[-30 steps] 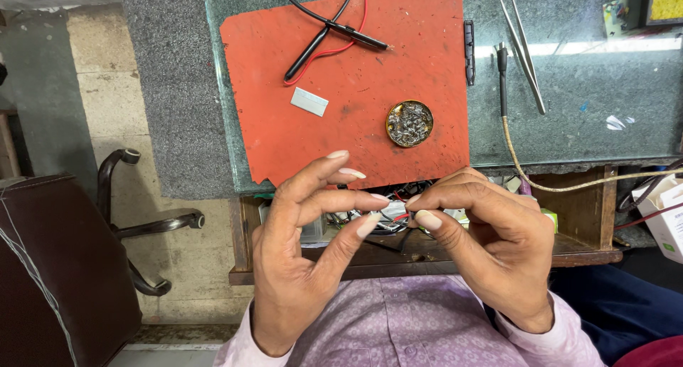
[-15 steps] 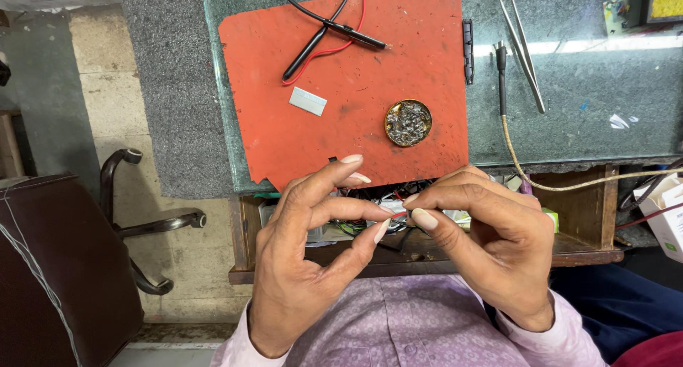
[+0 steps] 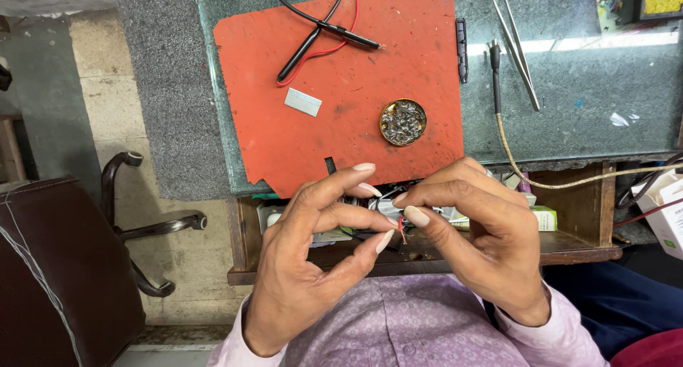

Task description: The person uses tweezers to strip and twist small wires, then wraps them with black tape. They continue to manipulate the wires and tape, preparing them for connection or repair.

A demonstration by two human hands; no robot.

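Right at the bottom, the lilac shirt (image 3: 398,324) fills the six o'clock edge, and just above it both hands meet. The left hand (image 3: 306,267) curls in, thumb and fingertips pinching a thin red wire (image 3: 402,228), while the right hand (image 3: 477,239) closes on the same wire from three o'clock, thumb tip just beside the left thumb. The wire sits at the centre, between the two thumbs, over the open drawer (image 3: 569,249) full of small parts too jumbled to tell apart. Off at nine o'clock stands a dark chair (image 3: 64,267). Further up, the orange mat (image 3: 370,146) covers the desk; on it a round tin of solder scraps (image 3: 403,122) at twelve, a small grey strip (image 3: 303,102) toward eleven, and black and red probes (image 3: 320,32) beyond. At one o'clock lie tweezers (image 3: 516,46) beside a soldering iron (image 3: 496,75).
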